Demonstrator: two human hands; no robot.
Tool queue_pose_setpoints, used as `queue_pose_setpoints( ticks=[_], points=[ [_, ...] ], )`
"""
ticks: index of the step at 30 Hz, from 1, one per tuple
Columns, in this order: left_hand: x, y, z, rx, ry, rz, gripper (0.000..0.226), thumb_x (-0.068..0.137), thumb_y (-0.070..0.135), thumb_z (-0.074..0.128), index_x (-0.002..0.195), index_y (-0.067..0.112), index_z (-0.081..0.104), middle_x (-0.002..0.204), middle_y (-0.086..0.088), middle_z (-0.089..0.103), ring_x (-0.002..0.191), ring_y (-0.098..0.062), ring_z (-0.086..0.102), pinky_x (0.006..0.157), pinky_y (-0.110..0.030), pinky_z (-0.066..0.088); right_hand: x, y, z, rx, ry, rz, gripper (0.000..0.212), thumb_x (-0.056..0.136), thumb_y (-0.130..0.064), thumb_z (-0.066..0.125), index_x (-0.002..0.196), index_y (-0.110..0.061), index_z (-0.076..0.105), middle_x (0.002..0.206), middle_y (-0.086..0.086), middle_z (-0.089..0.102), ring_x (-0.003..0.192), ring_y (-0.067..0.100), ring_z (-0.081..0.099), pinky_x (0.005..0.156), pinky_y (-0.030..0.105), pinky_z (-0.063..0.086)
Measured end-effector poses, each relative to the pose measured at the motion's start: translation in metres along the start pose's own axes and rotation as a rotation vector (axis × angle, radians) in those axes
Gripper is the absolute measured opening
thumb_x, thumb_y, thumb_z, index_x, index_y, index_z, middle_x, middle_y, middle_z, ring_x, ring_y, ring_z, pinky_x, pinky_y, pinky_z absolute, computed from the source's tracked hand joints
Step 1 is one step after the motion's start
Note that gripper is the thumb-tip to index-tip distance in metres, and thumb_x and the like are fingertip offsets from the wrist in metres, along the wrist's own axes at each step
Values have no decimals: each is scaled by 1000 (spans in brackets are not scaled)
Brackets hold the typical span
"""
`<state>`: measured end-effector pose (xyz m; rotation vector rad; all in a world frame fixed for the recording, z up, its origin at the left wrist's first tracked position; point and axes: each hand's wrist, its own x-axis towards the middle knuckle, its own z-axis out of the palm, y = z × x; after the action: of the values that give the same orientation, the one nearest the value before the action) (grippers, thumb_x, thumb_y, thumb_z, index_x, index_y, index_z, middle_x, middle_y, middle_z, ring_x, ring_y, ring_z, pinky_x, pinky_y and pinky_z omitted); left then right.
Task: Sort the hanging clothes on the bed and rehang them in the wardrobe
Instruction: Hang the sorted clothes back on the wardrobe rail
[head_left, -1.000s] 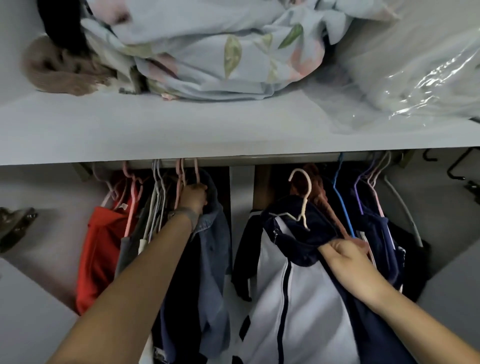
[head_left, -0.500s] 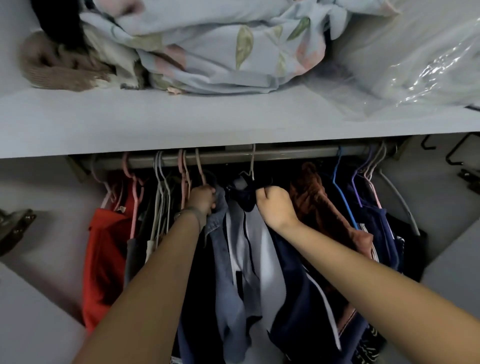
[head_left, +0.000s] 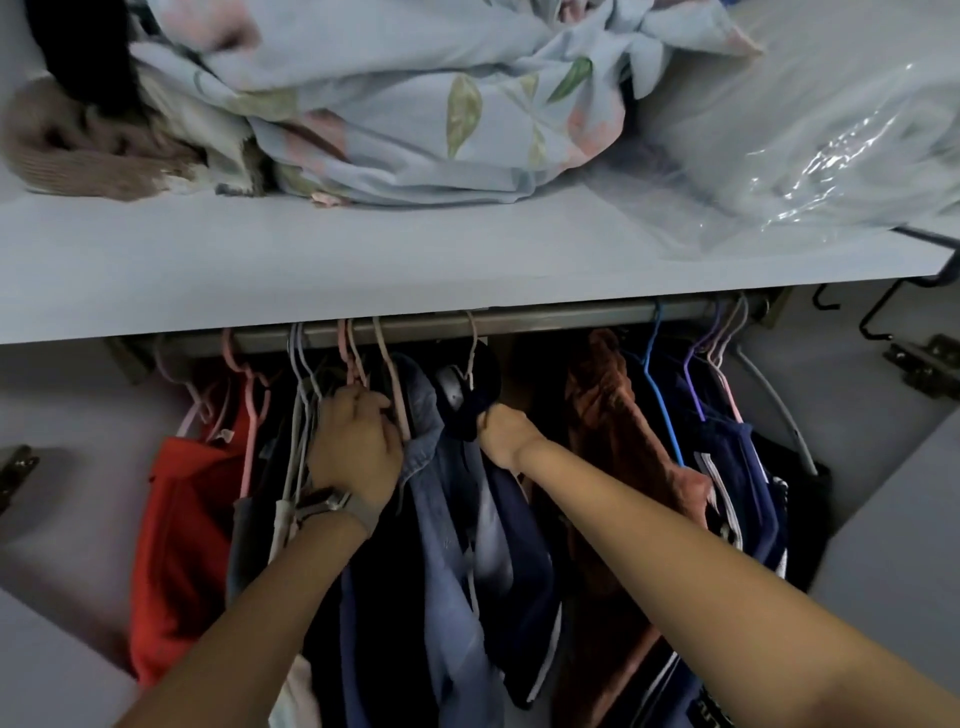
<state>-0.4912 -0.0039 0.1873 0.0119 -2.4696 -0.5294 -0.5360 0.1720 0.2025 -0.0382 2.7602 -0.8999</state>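
Note:
A metal wardrobe rail (head_left: 561, 318) runs under the white shelf. On it hangs a navy and white jacket (head_left: 511, 566) by a pale hanger (head_left: 471, 358). My right hand (head_left: 501, 431) grips the jacket's dark collar just below that hanger. My left hand (head_left: 358, 441) reaches among the hangers to the left and is curled around the clothes beside a blue denim jacket (head_left: 441, 499). A red garment (head_left: 176, 545) hangs at the far left, a rust-brown one (head_left: 613, 447) to the right of my right hand.
More navy clothes (head_left: 737, 478) on blue and purple hangers fill the rail's right end. The shelf (head_left: 311, 270) above holds a floral sheet (head_left: 415, 104), a brown knit item (head_left: 72, 145) and a clear plastic bag (head_left: 810, 130). Wardrobe doors with hinges stand at both sides.
My right hand lifted the navy and white jacket from chest height up to the rail, where its hanger now hooks. My left hand stayed among the hangers on the left.

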Motion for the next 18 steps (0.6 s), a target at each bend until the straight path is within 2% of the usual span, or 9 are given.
queue_pose_setpoints(
  ticks=[1, 2, 3, 6, 8, 10, 12, 14, 18],
  points=[
    [-7, -10, 2, 55, 26, 36, 28, 80, 6, 51, 105, 6, 63, 111, -16, 60, 96, -37, 56, 74, -40, 47, -3, 0, 6, 13, -10, -5, 23, 97, -17, 37, 111, -7, 52, 126, 21, 56, 112, 35, 56, 82, 29, 42],
    [-11, -17, 5, 39, -41, -6, 35, 81, 7, 50, 114, 11, 61, 121, -13, 57, 102, -35, 55, 79, -41, 44, -8, 1, 13, 25, -18, -16, 32, 98, -19, 39, 126, -6, 44, 129, 21, 54, 115, 35, 55, 87, 30, 43],
    [-15, -22, 9, 4, -104, -66, 42, 83, 6, 49, 123, 18, 56, 131, -8, 51, 109, -30, 53, 84, -40, 40, -18, 4, 21, 45, -28, -30, 37, 98, -21, 41, 131, -5, 36, 129, 20, 53, 115, 35, 54, 88, 31, 43],
    [-20, -29, 9, -199, -226, -166, 51, 86, 2, 47, 131, 26, 46, 141, -2, 41, 121, -21, 48, 91, -36, 37, -52, 22, 49, 166, -31, -58, 38, 98, -31, 47, 126, -7, 38, 125, 13, 53, 116, 28, 53, 84, 21, 37],
    [-25, -18, 1, -351, -170, -218, 41, 90, 9, 45, 128, 24, 50, 138, -7, 43, 119, -28, 49, 95, -37, 41, -76, 38, 62, 253, -12, -49, 40, 96, -36, 51, 127, -11, 43, 123, 6, 57, 114, 19, 54, 84, 16, 36],
    [-36, 6, -9, -328, -89, -256, 38, 89, 26, 42, 125, 28, 54, 135, -10, 46, 119, -34, 45, 98, -47, 39, -93, 54, 64, 312, 45, -8, 38, 94, -37, 54, 125, -15, 49, 112, 0, 61, 104, 14, 57, 84, 15, 39],
    [-51, 39, -18, -249, -71, -189, 41, 85, 36, 42, 124, 33, 55, 136, -7, 44, 122, -36, 38, 98, -55, 32, -108, 72, 56, 359, 106, 38, 32, 92, -34, 59, 119, -17, 55, 102, -3, 63, 93, 11, 61, 87, 18, 46],
    [-65, 68, -19, -228, -147, -23, 39, 86, 35, 50, 124, 37, 52, 136, 1, 44, 123, -32, 35, 96, -56, 31, -124, 91, 43, 340, 163, 62, 27, 89, -30, 62, 114, -20, 58, 98, -6, 62, 89, 8, 60, 82, 13, 45],
    [-93, 120, -9, -259, -394, 200, 43, 84, 37, 57, 126, 43, 47, 131, 15, 45, 123, -19, 36, 96, -46, 32, -168, 138, 16, 125, 307, 84, 36, 80, -40, 62, 113, -24, 59, 104, -8, 61, 99, 6, 57, 89, 21, 45]
  ],
)
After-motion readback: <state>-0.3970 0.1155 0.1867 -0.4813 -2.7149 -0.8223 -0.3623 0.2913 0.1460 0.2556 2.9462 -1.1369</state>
